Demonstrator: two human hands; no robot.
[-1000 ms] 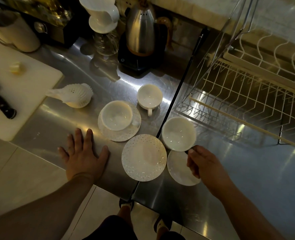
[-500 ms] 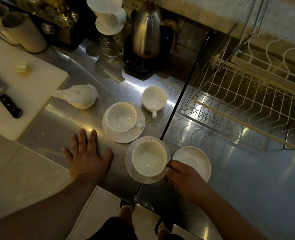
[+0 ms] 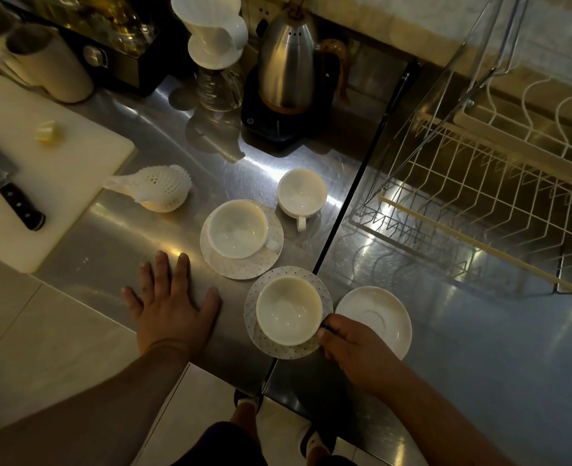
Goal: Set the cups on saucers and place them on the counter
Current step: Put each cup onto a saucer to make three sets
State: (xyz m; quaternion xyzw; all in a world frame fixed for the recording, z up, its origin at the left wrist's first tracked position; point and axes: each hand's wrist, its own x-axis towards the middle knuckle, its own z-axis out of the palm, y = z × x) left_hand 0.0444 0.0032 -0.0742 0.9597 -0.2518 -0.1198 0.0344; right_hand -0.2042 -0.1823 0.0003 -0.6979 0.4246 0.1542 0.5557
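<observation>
Nearest, right hand (image 3: pixel 355 351) pinching glossy white porcelain cup (image 3: pixel 288 309) on gold-dotted round saucer (image 3: pixel 261 338), handle hidden under curled fingers.
Beside it, plain white saucer (image 3: pixel 380 316) partly behind that hand; left hand (image 3: pixel 173 311) flat, fingers spread, on brushed steel counter (image 3: pixel 126 237); farther, second cup (image 3: pixel 237 228) on matching saucer (image 3: pixel 244 268), third cup (image 3: pixel 301 191) bare on steel.

Cup (image 3: pixel 288 310): a second ago held by the right hand (image 3: pixel 351 351) over the far edge of the plain saucer (image 3: pixel 378 317); half a second ago it was on the dotted saucer (image 3: pixel 271 348), which had been bare, and it sits there now, a little off centre toward the right. The hand has moved left and nearer the person with it, fingers (image 3: pixel 326 332) at the handle. Plain saucer: earlier partly covered by cup and hand, now showing its well, with only the near left edge under the hand.
</observation>
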